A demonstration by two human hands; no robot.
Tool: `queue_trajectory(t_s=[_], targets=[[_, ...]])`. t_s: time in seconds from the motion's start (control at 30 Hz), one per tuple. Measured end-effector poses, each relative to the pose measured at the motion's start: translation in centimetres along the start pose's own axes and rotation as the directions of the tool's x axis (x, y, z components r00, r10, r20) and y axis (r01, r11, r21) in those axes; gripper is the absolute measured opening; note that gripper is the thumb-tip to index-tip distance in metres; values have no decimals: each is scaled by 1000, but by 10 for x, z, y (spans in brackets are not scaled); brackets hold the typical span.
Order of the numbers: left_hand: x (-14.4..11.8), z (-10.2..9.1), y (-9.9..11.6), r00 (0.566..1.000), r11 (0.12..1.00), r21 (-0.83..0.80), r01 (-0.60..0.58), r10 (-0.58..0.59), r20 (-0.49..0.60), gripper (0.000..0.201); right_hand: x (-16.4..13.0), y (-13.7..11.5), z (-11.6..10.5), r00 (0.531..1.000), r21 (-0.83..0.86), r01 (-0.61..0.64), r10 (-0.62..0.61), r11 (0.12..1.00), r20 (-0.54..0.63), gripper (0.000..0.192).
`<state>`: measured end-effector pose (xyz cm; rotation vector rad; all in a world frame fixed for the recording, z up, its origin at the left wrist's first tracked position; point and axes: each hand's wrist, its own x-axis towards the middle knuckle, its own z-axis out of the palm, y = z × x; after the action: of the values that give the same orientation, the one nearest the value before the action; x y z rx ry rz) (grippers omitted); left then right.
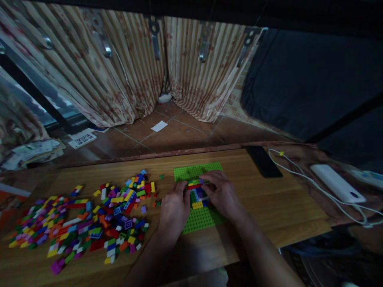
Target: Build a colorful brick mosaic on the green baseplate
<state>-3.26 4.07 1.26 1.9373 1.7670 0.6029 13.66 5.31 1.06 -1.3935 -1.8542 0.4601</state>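
Observation:
A green studded baseplate (199, 221) lies on the wooden table in front of me, with a small build of toy bricks (197, 205) on it in yellow, blue and other colours. At the far side of this build runs a long red brick (195, 186). My left hand (175, 209) has its thumb and fingers closed at the left end of the bricks. From the other side, my right hand (223, 195) bends its fingers around the right end, near a small purple piece. The fingers partly hide the build, so the exact grip is hard to see.
Loose toy bricks (103, 219) in many colours spread over the left of the table (254, 203). A black phone (263, 161) lies at the back right. Beyond it are a white cable (311, 180) and a white oblong device (338, 183). Striped curtains (119, 71) hang behind.

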Motion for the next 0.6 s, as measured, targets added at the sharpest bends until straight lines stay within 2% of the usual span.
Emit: queue_trajectory(t_s=[0.23, 0.6], targets=[[1, 4, 2, 999, 999, 28, 36, -36, -3, 28, -1, 5, -2, 993, -25, -112, 111, 993, -39, 21], [2, 8, 4, 999, 999, 26, 40, -40, -27, 31, 0, 11, 4, 980, -43, -197, 197, 979, -3, 26]])
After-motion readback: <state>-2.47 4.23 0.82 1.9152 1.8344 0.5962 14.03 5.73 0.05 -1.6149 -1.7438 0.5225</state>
